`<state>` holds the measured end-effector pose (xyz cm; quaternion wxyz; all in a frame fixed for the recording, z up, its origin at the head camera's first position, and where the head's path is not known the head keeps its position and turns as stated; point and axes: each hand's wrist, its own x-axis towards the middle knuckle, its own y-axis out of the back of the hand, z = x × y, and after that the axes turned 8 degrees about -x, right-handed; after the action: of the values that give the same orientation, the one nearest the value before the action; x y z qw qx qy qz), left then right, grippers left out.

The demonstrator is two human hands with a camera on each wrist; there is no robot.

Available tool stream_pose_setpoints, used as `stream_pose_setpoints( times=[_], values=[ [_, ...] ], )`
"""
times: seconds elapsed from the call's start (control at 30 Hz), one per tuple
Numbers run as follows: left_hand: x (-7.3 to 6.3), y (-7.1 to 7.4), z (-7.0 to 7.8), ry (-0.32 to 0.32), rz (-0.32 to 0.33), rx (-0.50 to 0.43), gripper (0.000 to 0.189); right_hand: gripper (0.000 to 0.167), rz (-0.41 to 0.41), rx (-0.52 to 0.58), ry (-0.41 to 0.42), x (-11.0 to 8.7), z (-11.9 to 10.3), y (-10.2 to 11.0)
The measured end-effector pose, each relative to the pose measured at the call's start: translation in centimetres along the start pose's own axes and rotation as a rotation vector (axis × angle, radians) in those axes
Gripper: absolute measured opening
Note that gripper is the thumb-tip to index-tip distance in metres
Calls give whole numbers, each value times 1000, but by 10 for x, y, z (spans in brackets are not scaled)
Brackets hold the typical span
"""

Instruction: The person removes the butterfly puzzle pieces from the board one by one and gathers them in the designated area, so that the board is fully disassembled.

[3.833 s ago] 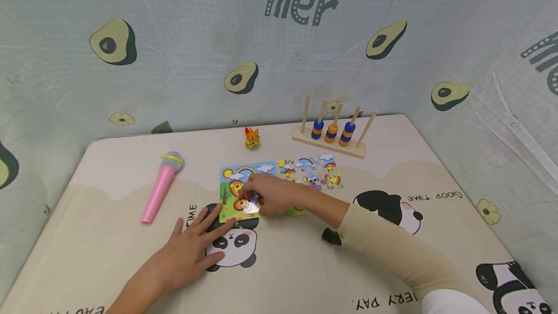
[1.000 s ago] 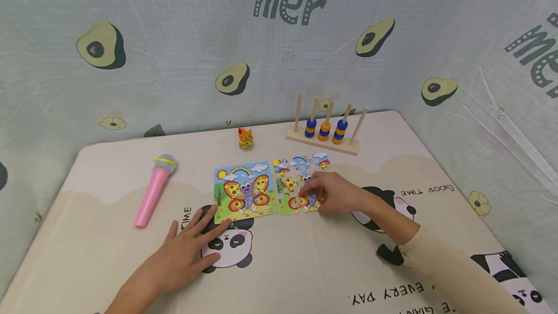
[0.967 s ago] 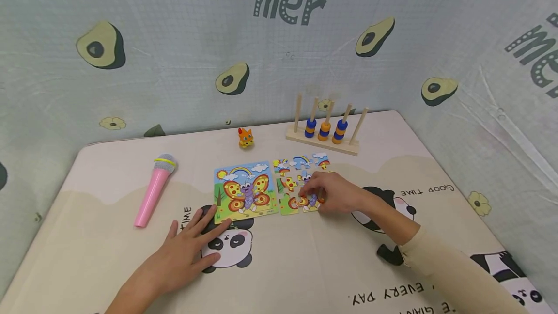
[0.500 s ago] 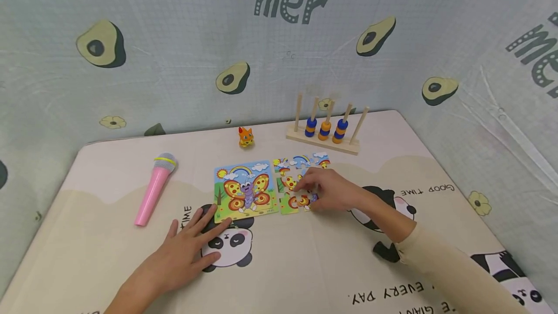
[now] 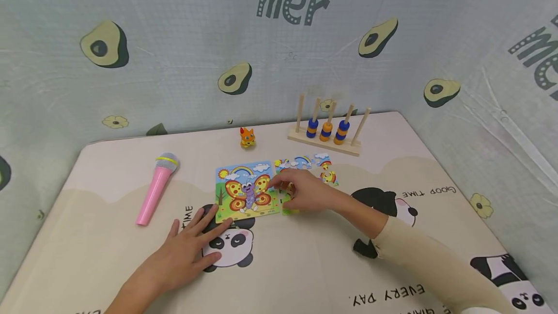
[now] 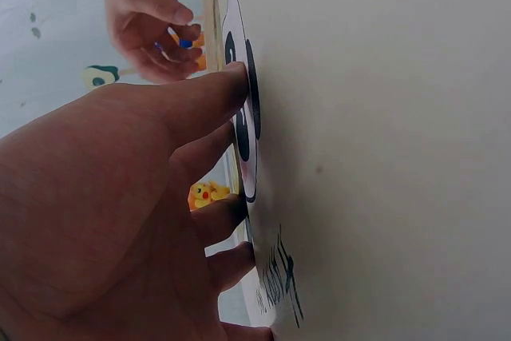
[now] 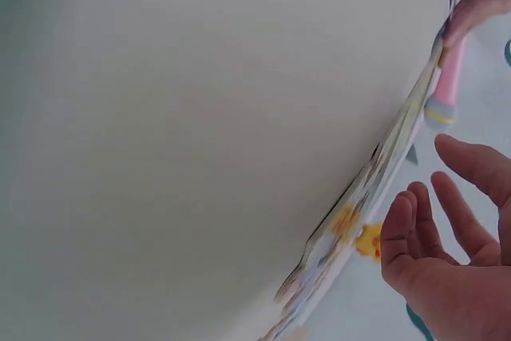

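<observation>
A butterfly puzzle board lies flat mid-table. To its right are loose jigsaw pieces, partly covered by my right hand. That hand hovers low over the left pieces, forefinger reaching to the board's right edge and thumb apart. In the right wrist view the right hand has loosely bent, spread fingers with nothing between them. My left hand rests palm down on the panda print, two fingertips at the board's lower left corner. The left wrist view shows the left hand with its fingertips against the tabletop.
A pink toy microphone lies left of the board. An orange fox-like toy stands behind it. At the back right is a wooden peg stand with blue and orange rings. A hanging cloth borders the table's far edge.
My right hand was over the board earlier, then over the lower right loose pieces. It has since moved left toward the board, uncovering a yellow-red piece. The left hand has stayed put.
</observation>
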<state>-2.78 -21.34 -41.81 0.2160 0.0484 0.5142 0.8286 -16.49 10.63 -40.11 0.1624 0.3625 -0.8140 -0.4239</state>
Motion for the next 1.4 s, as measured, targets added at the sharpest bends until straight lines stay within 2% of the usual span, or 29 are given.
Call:
stream_pose_setpoints(
  times=[0.2, 0.47, 0.73, 1.07, 1.4],
  values=[
    [0, 1, -1, -3, 3, 3, 66, 50, -25, -35, -36, 17, -10, -7],
    [-1, 2, 0, 8, -10, -14, 66, 55, -64, -84, -29, 31, -12, -15],
    [0, 2, 0, 9, -12, -5, 65, 54, -93, -140, -28, 33, -17, -15],
    [0, 1, -1, 21, -25, -7, 66, 52, -98, -146, -62, 34, -23, -16],
    [1, 0, -2, 16, -24, -5, 66, 48, -111, -160, -23, 36, -24, -14]
  ],
)
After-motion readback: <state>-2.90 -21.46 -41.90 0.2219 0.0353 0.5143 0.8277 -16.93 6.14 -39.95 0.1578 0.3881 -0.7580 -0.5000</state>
